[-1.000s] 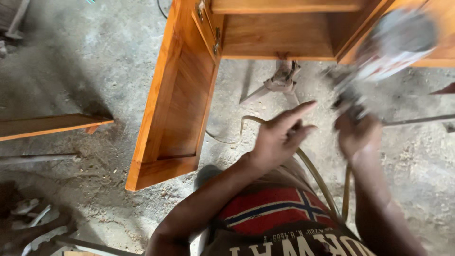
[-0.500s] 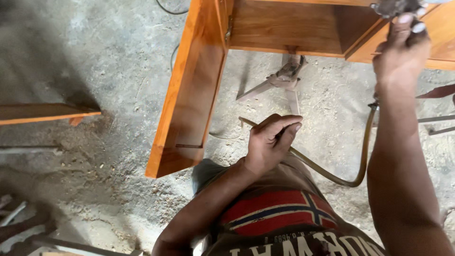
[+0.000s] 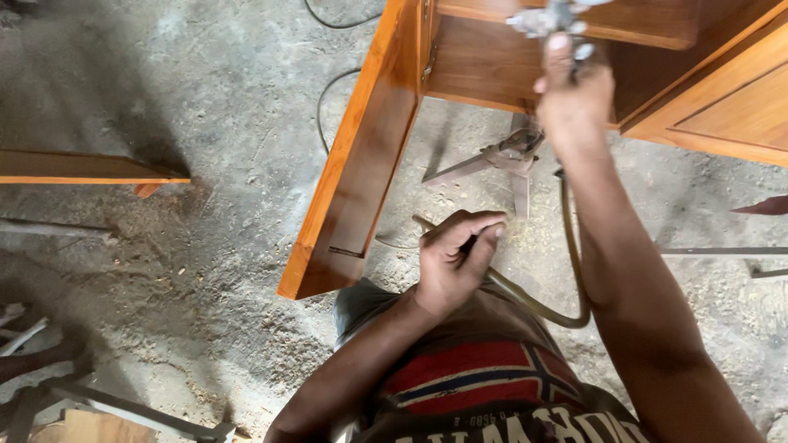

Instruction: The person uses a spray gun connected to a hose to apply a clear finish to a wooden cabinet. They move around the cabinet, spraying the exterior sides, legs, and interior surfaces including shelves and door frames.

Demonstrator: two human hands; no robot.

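Head view: the orange wooden cabinet (image 3: 361, 164) is stood on the floor (image 3: 205, 123). The spray gun (image 3: 552, 18), raised since earlier to the cabinet's top edge, is held in the right hand (image 3: 574, 98). The hose (image 3: 525, 295) is pinched closed-grip in the left hand (image 3: 455, 262).

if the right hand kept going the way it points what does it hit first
Probably the orange wooden cabinet: the right hand holds a metal spray tool aimed up into its open underside. Depth is unclear.
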